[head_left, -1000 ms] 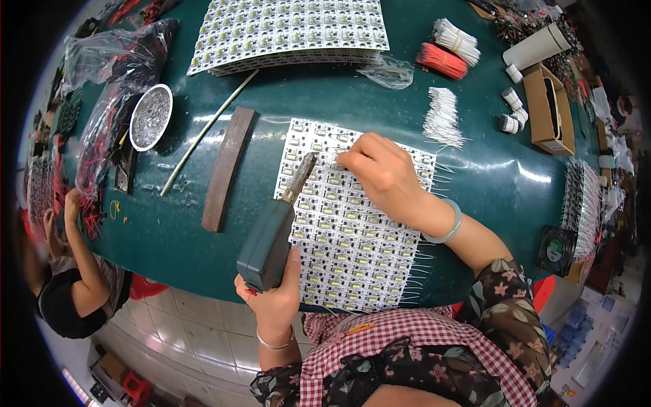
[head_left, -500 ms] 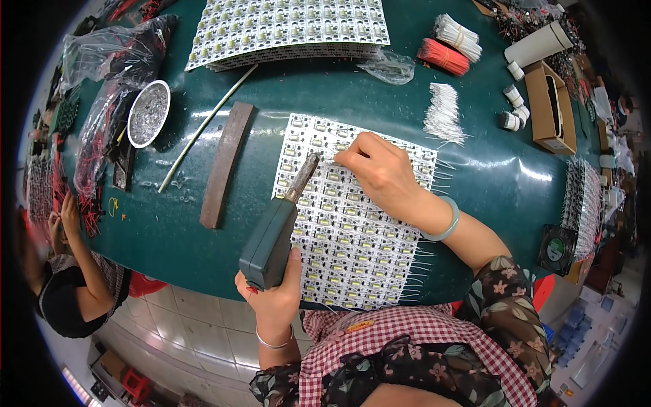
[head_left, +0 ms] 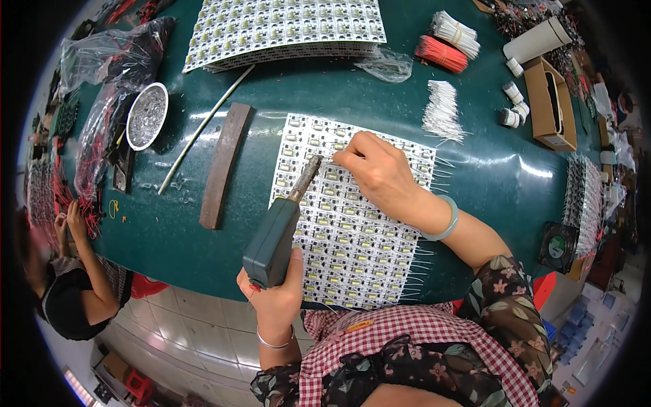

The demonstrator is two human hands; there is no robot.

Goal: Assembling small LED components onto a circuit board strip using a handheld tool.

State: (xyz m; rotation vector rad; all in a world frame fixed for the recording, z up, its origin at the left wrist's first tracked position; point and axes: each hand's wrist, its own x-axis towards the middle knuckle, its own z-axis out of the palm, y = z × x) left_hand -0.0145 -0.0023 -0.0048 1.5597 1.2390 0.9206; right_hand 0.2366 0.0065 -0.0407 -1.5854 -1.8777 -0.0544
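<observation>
My left hand (head_left: 274, 298) is wrapped around the handle of a dark green soldering gun (head_left: 271, 241). Its crusted metal tip points away from me over the upper left part of a white circuit board panel (head_left: 352, 271). Rows of small yellowish components cover the panel, and thin white wires run across it and stick out past its right edge. Just right of the tip, my right hand (head_left: 380, 176) is closed in a pinch low over the panel, apparently on the end of a thin white wire. The fingers largely hide that wire.
Left of the panel lie a brown bar (head_left: 226, 166), a thin pale rod (head_left: 203, 129) and a bowl of metallic bits (head_left: 147, 117). Stacked panels (head_left: 285, 30) stand beyond. White wires (head_left: 442, 112) and red wires (head_left: 441, 54) lie at right. A co-worker's hands (head_left: 73, 220) are far left.
The soldering gun has shifted slightly right, its tip a little nearer to me. My right hand keeps its pinch in nearly the same place. The co-worker's hands at far left have moved slightly.
</observation>
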